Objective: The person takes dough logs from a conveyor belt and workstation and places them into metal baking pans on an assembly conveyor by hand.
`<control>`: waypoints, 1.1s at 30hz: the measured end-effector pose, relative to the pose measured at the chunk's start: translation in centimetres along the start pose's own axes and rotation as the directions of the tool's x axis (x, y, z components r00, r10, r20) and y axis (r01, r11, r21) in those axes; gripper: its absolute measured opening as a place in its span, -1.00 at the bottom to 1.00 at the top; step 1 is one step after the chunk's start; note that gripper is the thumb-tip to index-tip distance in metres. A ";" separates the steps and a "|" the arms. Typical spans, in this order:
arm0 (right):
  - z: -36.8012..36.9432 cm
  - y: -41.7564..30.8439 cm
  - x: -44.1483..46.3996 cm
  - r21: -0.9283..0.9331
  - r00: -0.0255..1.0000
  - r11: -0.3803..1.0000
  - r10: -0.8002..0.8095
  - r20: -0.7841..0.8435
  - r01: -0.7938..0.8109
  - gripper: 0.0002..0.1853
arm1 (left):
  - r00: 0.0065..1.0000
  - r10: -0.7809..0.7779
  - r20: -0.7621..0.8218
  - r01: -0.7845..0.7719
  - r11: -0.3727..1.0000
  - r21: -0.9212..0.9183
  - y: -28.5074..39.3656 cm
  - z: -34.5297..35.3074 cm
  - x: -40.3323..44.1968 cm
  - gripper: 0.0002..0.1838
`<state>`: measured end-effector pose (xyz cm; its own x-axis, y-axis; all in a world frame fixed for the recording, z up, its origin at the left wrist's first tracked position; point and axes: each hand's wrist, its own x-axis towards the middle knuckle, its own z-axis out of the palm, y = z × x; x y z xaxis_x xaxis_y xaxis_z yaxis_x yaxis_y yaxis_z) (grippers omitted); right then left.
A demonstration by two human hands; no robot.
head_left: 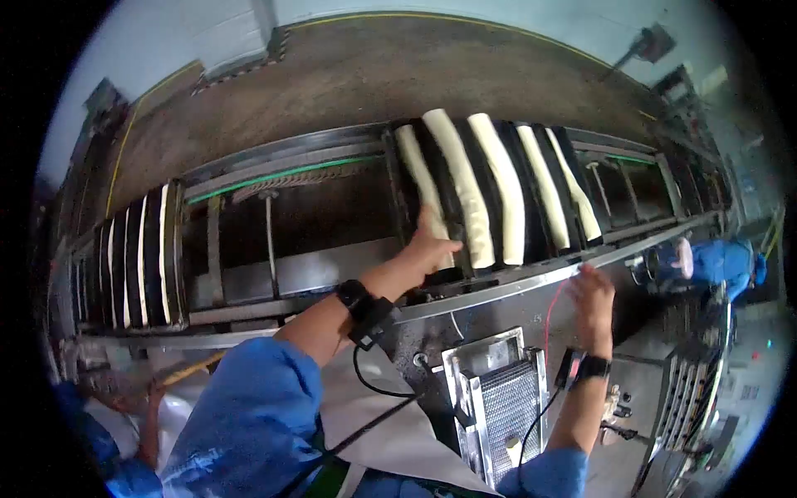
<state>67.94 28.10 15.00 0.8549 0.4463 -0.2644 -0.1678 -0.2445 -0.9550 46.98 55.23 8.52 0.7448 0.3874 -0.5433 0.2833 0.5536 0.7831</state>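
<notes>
Pale dough strips lie lengthwise in the grooves of a black ridged tray (454, 192) on the conveyor. My left hand (428, 246) rests at the near end of the leftmost dough strip (420, 170), thumb and fingers spread apart. To its right are a thicker strip (462, 187), another wide strip (502, 191) and narrower ones, the rightmost strip (574, 184) bent near its lower end. My right hand (591, 299) is in front of the conveyor's near rail, clear of the tray. Motion smears its fingers, so whether it holds anything cannot be seen.
The conveyor's metal rail (506, 284) runs across in front of me. Another black tray with pale strips (137, 261) stands at the left. Below are a metal frame with a mesh surface (505, 407) and a red cable (551, 319). Co-workers in blue (718, 264) are at right and lower left.
</notes>
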 end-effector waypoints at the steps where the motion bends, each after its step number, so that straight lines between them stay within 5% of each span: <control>1: 0.3 2.0 -1.5 -0.030 1.000 0.999 0.021 0.004 -0.021 -0.63 | 0.999 0.045 -0.029 -0.044 0.998 0.037 -1.3 0.4 0.0 0.14; 6: -4.6 11.8 -10.5 -0.320 0.974 0.942 0.157 0.164 -0.098 -0.69 | 0.920 0.267 -0.286 -0.109 0.877 0.469 -5.4 1.9 0.8 0.01; 7: -4.6 13.4 -12.8 -0.649 0.982 0.742 -0.063 0.179 0.166 -0.62 | 0.916 0.274 -0.294 -0.124 0.889 0.441 -5.9 1.7 1.6 0.02; 8: -8.5 18.6 -14.6 -0.798 0.990 0.602 0.093 0.102 0.026 -0.50 | 0.913 0.286 -0.290 -0.149 0.897 0.415 -6.2 1.4 2.4 0.03; 9: -13.3 22.7 -16.2 -0.914 0.953 0.309 0.065 0.297 0.264 -0.48 | 0.861 0.340 -0.378 -0.140 0.873 0.467 -6.8 1.6 3.1 -0.03; 10: -16.8 27.7 -19.3 -0.996 0.984 0.014 0.150 0.092 0.091 -0.49 | 0.810 0.389 -0.439 -0.125 0.846 0.518 -6.7 1.7 3.9 -0.09; 11: -14.9 28.2 -20.6 -0.997 0.988 -0.076 0.157 -0.004 0.008 -0.48 | 0.781 0.401 -0.478 -0.125 0.851 0.510 -7.0 0.9 4.2 -0.09; 14: -9.8 27.5 -19.6 -0.999 0.999 0.003 0.018 0.033 0.033 -0.47 | 0.732 0.432 -0.527 -0.283 0.897 0.341 -8.1 -0.8 5.4 -0.30; 17: -4.7 25.1 -16.3 -0.982 0.978 0.036 -0.105 0.178 0.183 -0.46 | 0.825 0.260 -0.502 -0.256 0.963 0.079 -7.3 -2.4 2.3 -0.44; 21: 2.1 23.0 -12.0 -0.907 0.890 0.045 -0.220 0.400 0.419 -0.45 | 0.749 0.292 -0.594 -0.115 0.941 0.318 -9.7 -1.3 0.3 -0.33; 22: 4.4 22.4 -11.1 -0.881 0.863 0.052 -0.238 0.446 0.470 -0.45 | 0.828 0.202 -0.524 -0.026 0.946 0.324 -7.5 -2.1 -3.0 -0.36; 28: 15.5 20.2 -8.1 -0.728 0.702 0.033 -0.298 0.647 0.685 -0.42 | 0.779 0.448 -0.438 -0.250 0.863 0.438 -10.6 -3.9 -2.8 -0.30; 33: 21.3 19.4 -8.4 -0.661 0.633 0.018 -0.307 0.710 0.750 -0.40 | 0.775 0.441 -0.452 -0.182 0.841 0.509 -10.1 -5.6 -5.7 -0.28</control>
<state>47.08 37.94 -4.12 0.2441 0.9693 0.0307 0.9628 -0.2384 -0.1275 36.47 51.54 2.05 0.4289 0.8780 -0.2125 0.4106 0.0201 0.9116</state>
